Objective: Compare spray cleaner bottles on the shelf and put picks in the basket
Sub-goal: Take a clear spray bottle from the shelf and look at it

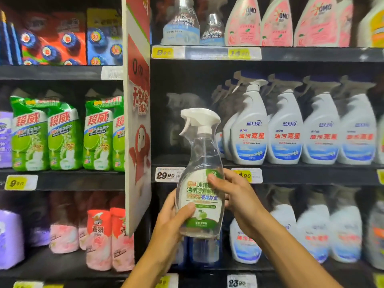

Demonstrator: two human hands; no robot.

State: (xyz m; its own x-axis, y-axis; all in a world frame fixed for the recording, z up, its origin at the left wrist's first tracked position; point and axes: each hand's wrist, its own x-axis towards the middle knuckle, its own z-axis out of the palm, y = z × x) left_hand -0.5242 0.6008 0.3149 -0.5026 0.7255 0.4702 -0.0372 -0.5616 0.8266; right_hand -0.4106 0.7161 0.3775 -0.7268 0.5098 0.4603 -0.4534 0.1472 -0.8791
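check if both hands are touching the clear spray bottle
Touching. The head view shows the left hand wrapped round the clear spray bottle with its thumb on the label, and the right hand with fingers pressed against its right side.

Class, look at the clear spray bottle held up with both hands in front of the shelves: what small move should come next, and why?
Probably hold the clear spray bottle steady and read its label. Both the left hand and right hand grip it upright with the label facing the camera, and no basket is in view yet.
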